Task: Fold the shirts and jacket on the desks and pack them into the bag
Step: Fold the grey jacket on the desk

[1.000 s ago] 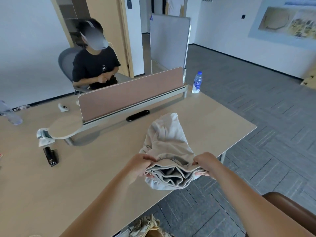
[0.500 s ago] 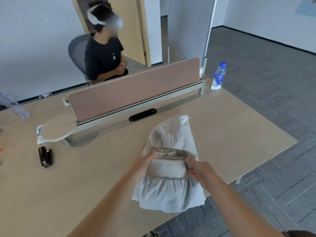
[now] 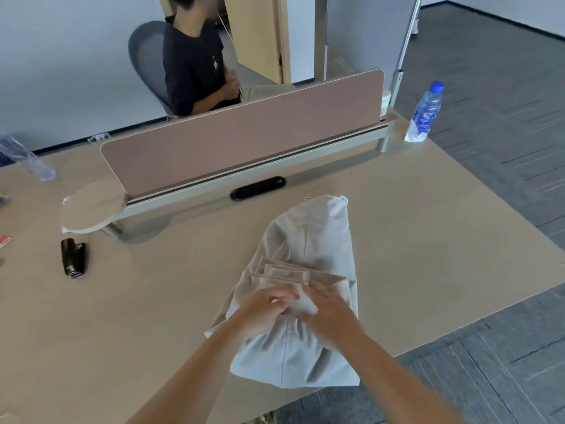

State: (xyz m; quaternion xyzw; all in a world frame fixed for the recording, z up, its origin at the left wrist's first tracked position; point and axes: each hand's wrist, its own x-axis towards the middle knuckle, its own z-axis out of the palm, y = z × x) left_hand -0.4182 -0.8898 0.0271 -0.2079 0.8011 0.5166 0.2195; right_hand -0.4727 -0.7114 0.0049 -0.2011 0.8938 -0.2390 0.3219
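Observation:
A light beige jacket (image 3: pixel 308 237) lies partly folded on the wooden desk (image 3: pixel 428 240), with its near end hanging over the front edge. Several folded layers are stacked across its middle. My left hand (image 3: pixel 263 312) and my right hand (image 3: pixel 331 315) meet over the middle of the garment. The fingers of both curl on a pale fold of fabric between them. A small piece of a patterned bag (image 3: pixel 269 419) shows below the desk's front edge; the rest of it is hidden.
A pink divider panel (image 3: pixel 244 142) runs across the desk, and a person sits behind it. A water bottle (image 3: pixel 426 111) stands at the far right corner. On the left lie a black stapler-like object (image 3: pixel 72 258) and a clear plastic item (image 3: pixel 27 160).
The folded end of the jacket was lifted off the near edge and laid over its middle. My hands moved from the fold's two ends to meet at the centre.

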